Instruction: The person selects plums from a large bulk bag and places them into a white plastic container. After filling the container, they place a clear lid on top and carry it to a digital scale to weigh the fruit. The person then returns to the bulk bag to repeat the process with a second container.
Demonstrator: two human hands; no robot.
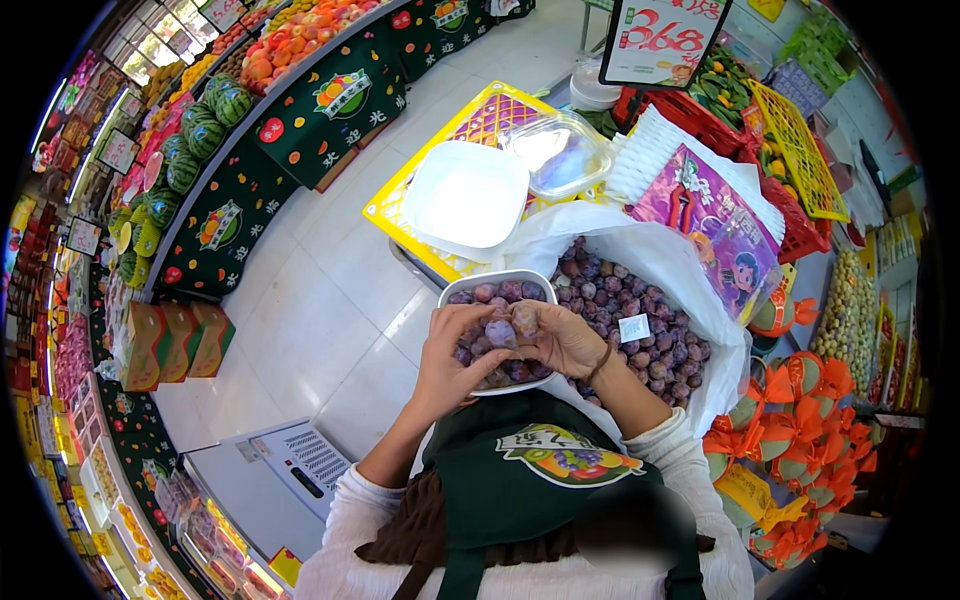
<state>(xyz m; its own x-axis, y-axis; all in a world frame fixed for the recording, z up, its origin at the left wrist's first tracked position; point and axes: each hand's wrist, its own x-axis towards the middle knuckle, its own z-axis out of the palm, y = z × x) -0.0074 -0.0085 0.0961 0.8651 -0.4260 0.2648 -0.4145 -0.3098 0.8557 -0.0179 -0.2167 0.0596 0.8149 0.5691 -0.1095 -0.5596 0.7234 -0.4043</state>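
Observation:
Purple plums fill a white plastic tub (495, 278) in front of me. Over it, my left hand (457, 349) has its fingers and thumb around a purple plum (500, 334). My right hand (566, 337) holds a reddish-brown plum (526, 319) beside that one, and the two hands almost meet. To the right, many loose plums (652, 330) lie in a box lined with white sheeting (720, 352), with a small white packet (634, 328) on top of them.
White tubs (469, 195) and clear plastic lids (559, 154) rest on a yellow crate (420, 240). Foam netting (652, 161) and purple printed bags (720, 232) lie behind the plums. A price sign (664, 41) stands beyond. Orange-wrapped fruit (806, 442) is at right; a grey cabinet (262, 480) is at lower left.

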